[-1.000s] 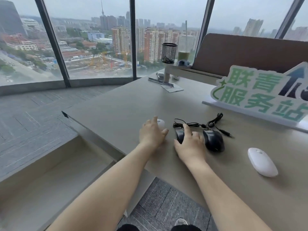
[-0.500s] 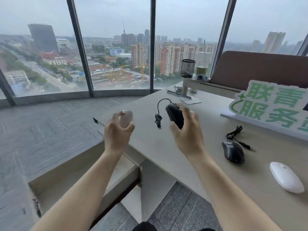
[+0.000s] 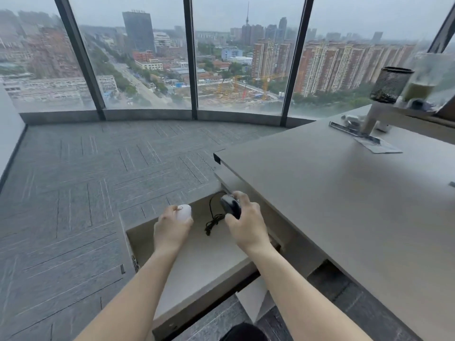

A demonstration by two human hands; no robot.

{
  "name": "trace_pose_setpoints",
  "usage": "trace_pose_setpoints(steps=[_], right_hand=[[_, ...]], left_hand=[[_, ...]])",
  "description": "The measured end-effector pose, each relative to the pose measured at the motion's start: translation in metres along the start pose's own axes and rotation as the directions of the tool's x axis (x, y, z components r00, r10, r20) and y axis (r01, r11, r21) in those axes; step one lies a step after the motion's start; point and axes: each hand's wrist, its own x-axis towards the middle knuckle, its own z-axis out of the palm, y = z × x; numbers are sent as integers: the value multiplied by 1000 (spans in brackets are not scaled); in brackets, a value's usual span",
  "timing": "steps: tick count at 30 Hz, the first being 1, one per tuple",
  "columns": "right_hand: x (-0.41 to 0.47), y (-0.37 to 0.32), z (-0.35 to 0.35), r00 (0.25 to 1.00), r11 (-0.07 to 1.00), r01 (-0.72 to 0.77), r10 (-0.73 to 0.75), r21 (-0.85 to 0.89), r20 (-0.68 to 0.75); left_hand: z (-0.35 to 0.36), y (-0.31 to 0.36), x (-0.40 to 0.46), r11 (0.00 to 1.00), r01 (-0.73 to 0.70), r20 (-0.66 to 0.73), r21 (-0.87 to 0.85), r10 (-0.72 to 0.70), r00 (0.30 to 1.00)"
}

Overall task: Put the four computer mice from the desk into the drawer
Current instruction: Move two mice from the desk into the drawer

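Observation:
My left hand (image 3: 171,228) grips a small white mouse (image 3: 184,212) over the open drawer (image 3: 209,269), which is pulled out below the desk's left end. My right hand (image 3: 246,225) holds a black wired mouse (image 3: 231,206) just above the drawer's far right part. Its black cable (image 3: 213,219) hangs in a loop and a bundle down into the drawer. The drawer's pale bottom shows bare around my hands. The other two mice are out of view.
The grey desk (image 3: 344,198) fills the right side. At its far end stand a black mesh cup (image 3: 390,84), a raised shelf (image 3: 403,114) and a flat packet (image 3: 379,145). Grey carpet floor (image 3: 73,180) and tall windows lie to the left.
Both hands lifted a mouse off the desk, swung left and came down over the open drawer. My view turned left, so the other two mice and the green sign left the frame.

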Motion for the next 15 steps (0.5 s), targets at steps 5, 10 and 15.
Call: trace_pose_setpoints(steps=[5, 10, 15], right_hand=[[32, 55, 55, 959, 909, -207, 261, -362, 107], [47, 85, 74, 867, 744, -248, 456, -620, 200], [49, 91, 77, 856, 700, -216, 471, -681, 214]], left_hand=[[51, -21, 7, 987, 57, 97, 151, -72, 993], [83, -51, 10, 967, 121, 125, 222, -152, 980], [89, -59, 11, 954, 100, 165, 283, -151, 975]])
